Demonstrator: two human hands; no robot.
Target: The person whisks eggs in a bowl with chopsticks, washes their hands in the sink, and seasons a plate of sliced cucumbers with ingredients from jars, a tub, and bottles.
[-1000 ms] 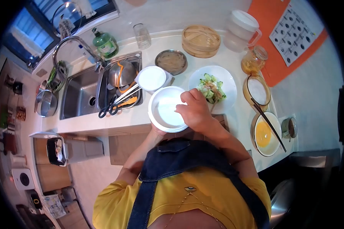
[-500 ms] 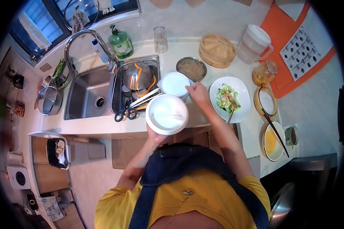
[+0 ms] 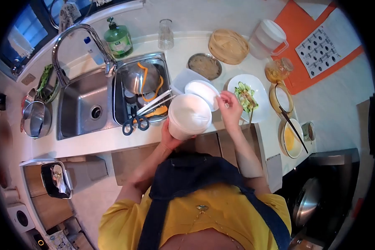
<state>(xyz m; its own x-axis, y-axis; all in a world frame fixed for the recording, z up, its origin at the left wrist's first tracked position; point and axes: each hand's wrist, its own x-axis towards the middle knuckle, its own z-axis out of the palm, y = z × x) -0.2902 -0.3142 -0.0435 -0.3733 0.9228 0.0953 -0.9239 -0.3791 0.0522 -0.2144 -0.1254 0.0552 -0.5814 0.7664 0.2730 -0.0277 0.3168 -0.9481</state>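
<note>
My left hand (image 3: pixel 170 135) is wrapped round the side of a white plastic tub (image 3: pixel 182 131), held up in front of the counter's edge. White content shows in the tub, with a pale raised shape at its right side that I cannot make out. My right hand (image 3: pixel 231 109) pinches the edge of a round white lid (image 3: pixel 201 92) just behind the tub. Under and behind the lid stands a translucent plastic box (image 3: pixel 182 79), partly covered. To the right of my right hand lies a white plate (image 3: pixel 259 93) with chopped green vegetables (image 3: pixel 245 96) and a utensil.
Left of the tub are black-handled scissors (image 3: pixel 135 121), white chopsticks (image 3: pixel 156 102) and the sink (image 3: pixel 85 110). Behind stand a metal bowl (image 3: pixel 205 66), a bamboo steamer lid (image 3: pixel 229 46) and a pitcher (image 3: pixel 267 38). A bowl of yellow liquid (image 3: pixel 293 143) sits at right.
The lid has come toward me and tilted, off the translucent box, uncovering more of it. The tub has moved slightly right and tilted. The whole view has shifted.
</note>
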